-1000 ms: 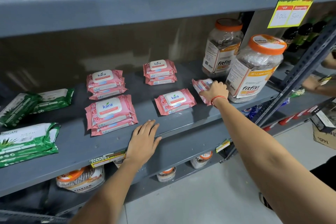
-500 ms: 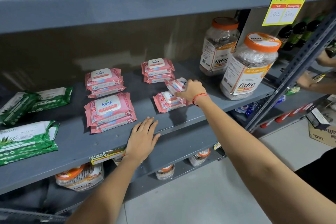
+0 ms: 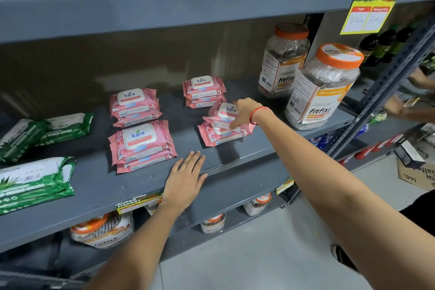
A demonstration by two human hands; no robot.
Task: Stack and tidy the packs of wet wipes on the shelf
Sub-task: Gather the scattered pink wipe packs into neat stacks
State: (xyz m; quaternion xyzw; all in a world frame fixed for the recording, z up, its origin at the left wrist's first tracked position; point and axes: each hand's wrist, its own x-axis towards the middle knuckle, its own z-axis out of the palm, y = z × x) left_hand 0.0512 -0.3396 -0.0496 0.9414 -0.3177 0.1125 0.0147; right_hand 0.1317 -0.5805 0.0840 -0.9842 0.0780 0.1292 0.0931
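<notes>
Gripping a pink pack of Kara wet wipes, the right hand pinches it between thumb and fingers and holds it tilted, its lower edge touching the single pink pack lying flat at about 1 o'clock on the grey shelf. By the look of it, the held pack needs only to be levelled and squared, since its long axis runs roughly left to right like that of the one beneath but sits skewed toward the back. The right hand is clearly the nearer to this pile; the left hand lies spread and flat on the shelf's front edge at 6 o'clock, holding nothing. Three tidy pink Kara stacks stand nearby: one at 11 o'clock in front, one behind it, and one at 12 o'clock toward the back. Green aloe-printed packs lie loosely at 9 o'clock, one apparently marked "Origami". At 2 o'clock stand two orange-lidded jars labelled "fitfizz", and a yellow tag above reads "Super Market".
</notes>
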